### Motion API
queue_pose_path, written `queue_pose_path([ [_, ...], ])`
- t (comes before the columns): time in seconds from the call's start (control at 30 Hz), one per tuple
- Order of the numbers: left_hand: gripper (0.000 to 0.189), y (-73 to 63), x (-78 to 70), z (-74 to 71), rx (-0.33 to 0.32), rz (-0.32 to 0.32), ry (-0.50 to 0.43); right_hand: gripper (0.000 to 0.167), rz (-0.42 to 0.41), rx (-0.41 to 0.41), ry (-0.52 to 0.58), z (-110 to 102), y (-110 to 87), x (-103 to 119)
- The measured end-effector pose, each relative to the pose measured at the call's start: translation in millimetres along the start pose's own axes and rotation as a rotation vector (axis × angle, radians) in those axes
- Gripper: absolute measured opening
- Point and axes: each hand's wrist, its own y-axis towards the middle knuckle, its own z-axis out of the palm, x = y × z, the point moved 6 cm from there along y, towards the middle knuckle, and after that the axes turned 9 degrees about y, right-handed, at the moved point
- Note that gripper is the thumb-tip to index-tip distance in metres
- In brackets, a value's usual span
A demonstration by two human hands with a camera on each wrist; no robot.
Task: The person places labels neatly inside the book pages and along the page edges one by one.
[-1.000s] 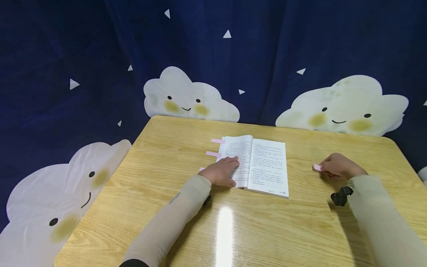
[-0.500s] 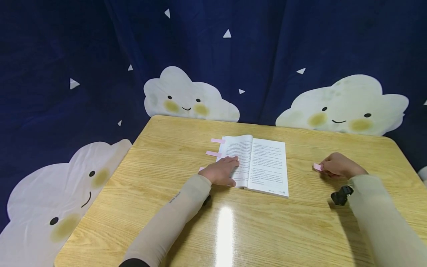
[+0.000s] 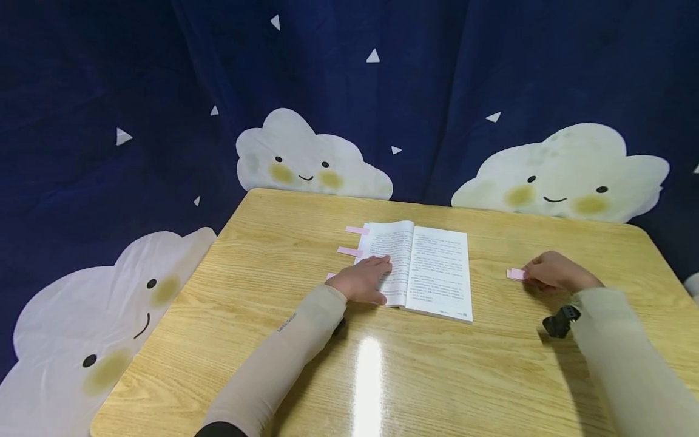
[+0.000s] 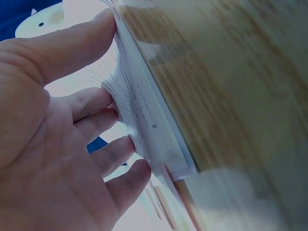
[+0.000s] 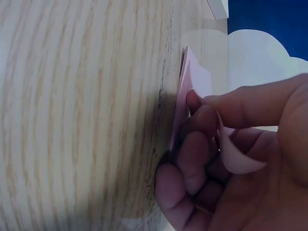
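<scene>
An open book point(image 3: 439, 273) lies on the table, with pink sticky tabs point(image 3: 349, 251) jutting from its left edge. My left hand point(image 3: 361, 280) rests on the left page, fingers loosely extended; in the left wrist view, the fingertips point(image 4: 126, 144) touch the printed paper. Off to the right of the book, my right hand point(image 3: 556, 271) is over a small pad of pink sticky notes point(image 3: 512, 275). The right wrist view has thumb and index finger pinching one pink strip point(image 5: 236, 161), its free end curling toward the palm. Other fingers are curled beside the pad point(image 5: 181, 106).
The wooden table point(image 3: 437, 376) has a glossy light reflection near its front. Behind it hangs a dark blue curtain point(image 3: 327, 73) with cloud figures. A small black device point(image 3: 559, 321) sits at my right wrist.
The pink strip in my right hand has shifted slightly right against the pad, so the pad's left end shows beside it. My left hand and the book stay put.
</scene>
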Motion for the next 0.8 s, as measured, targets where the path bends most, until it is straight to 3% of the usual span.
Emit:
queue_pose_path([
  [0.27, 0.076, 0.2, 0.0, 0.2, 0.002, 0.008, 0.004, 0.037, -0.029, -0.022, 0.035, -5, -9.9, -4],
  [0.47, 0.075, -0.7, -0.2, -0.6, 0.005, 0.001, 0.003, 0.037, -0.059, -0.06, 0.082, -6, -13.7, 8],
  [0.8, 0.076, -1.6, -0.6, -0.2, 0.002, 0.005, -0.01, 0.039, -0.083, -0.123, 0.135, 8, 5.1, 40],
])
